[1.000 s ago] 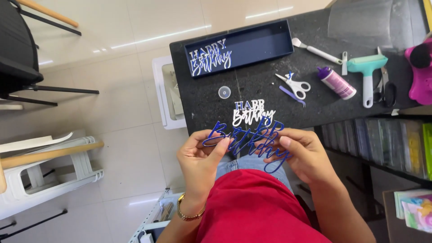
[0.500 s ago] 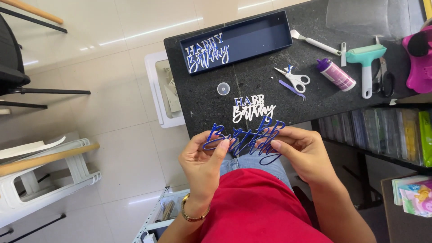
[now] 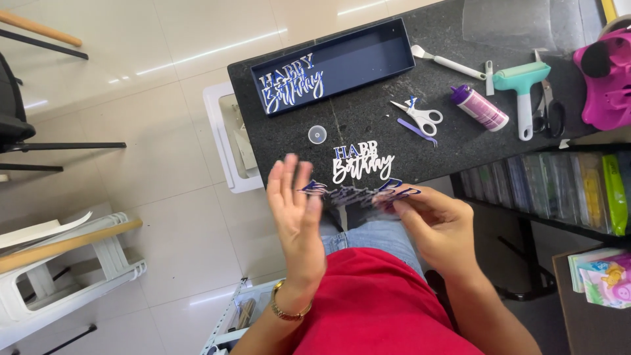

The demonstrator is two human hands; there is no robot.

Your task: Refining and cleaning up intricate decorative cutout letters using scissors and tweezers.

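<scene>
Opening flat, the left hand (image 3: 297, 213) has released the blue cutout (image 3: 358, 192).

Left hand (image 3: 297, 207): your palm is open and turned toward the right, fingers straight, close together and pointing up and away from you; nothing is gripped.
Left wrist: it is bent back a little and wears a gold bracelet; the bare forearm runs down toward your body.
Right hand (image 3: 437, 220): your fingers are curled, thumb and fingertips pinched together at the left end of the hand.
Right forearm: bare, angling down and to the right.
</scene>
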